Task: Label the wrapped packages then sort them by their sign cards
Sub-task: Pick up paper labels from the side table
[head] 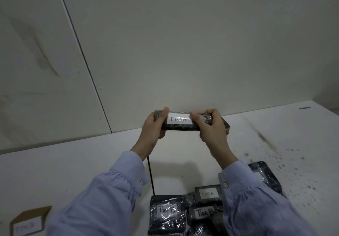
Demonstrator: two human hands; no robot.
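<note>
Here, the left hand [153, 125] and right hand [212, 128] hold a white-labelled black wrapped package [178, 127] above the tabletop's [91, 162] far edge, fingers [213, 112] clamped round its ends; other labelled packages [167, 214] lie at the near edge.

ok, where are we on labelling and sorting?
Done: labels on the pile's TIM A package, left TIM B package, right TIM B package. In hand: left hand and right hand grip the held package, labelled TIM A. Left: sorting; pile is mixed, one sign card visible.
</note>
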